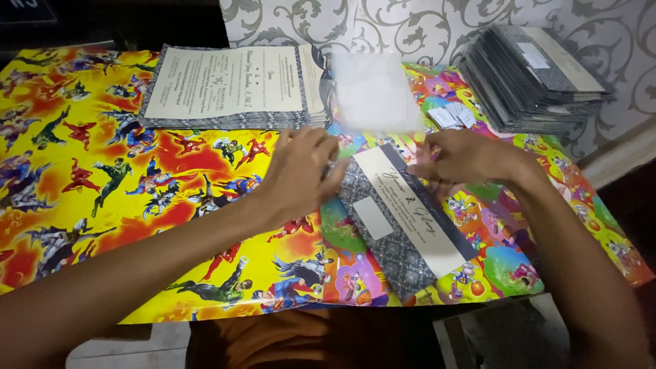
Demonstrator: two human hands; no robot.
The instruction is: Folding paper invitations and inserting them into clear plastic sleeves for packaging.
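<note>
Grey patterned card [403,222] is lying on the counter [102,178], both hands, left hand [301,174] and right hand [461,158], pinching its far end, grips clamped.

Grey scroll-patterned wall [410,27]; table under bright cartoon covering [102,191]; dim light

Head view, steeply down, close over table [137,205]

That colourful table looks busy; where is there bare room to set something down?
The widest free patch is the left part of the table, below the stack of open cards and left of the left hand. Crowded: the centre, where both hands meet over the folded card, and the far right corner under the pile of folded cards.
</note>
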